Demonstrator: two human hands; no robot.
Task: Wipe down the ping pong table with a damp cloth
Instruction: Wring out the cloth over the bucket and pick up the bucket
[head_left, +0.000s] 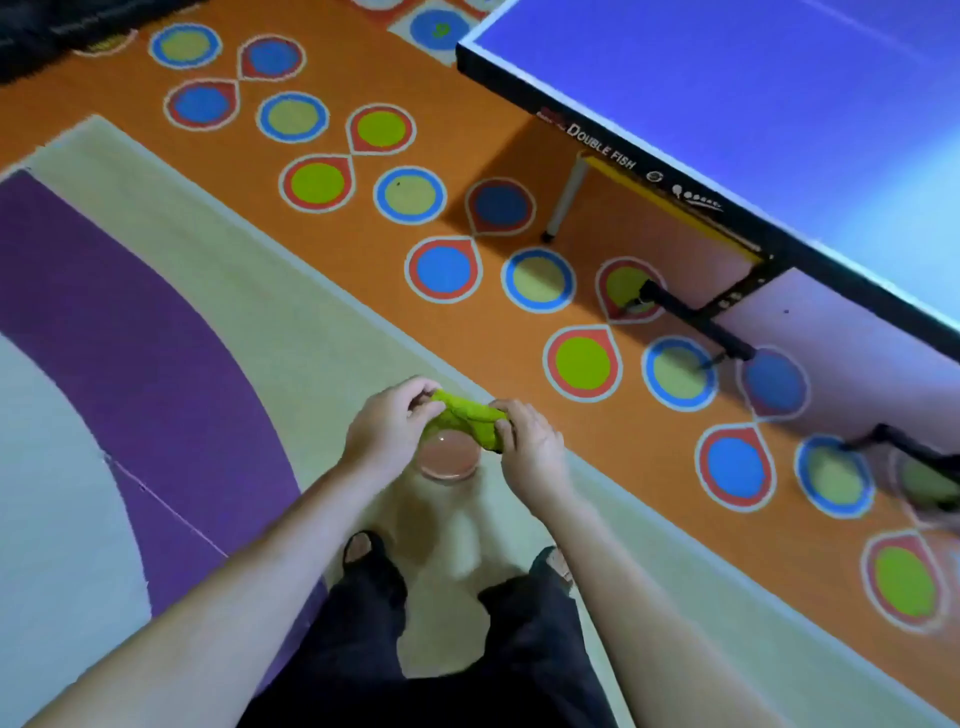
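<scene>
A yellow-green cloth (470, 415) is bunched and twisted between both my hands, low in the middle of the head view. My left hand (387, 426) grips its left end and my right hand (532, 447) grips its right end. Directly below the cloth a small clear bowl (449, 460) of water stands on the floor. The blue ping pong table (753, 93) fills the upper right, well away from my hands, with a black edge marked "Double Fish".
The table's black legs (696, 322) and a white-footed leg (563, 200) stand on the orange floor strip with coloured circles. My feet and dark trousers (447, 639) are at the bottom centre on a beige and purple floor.
</scene>
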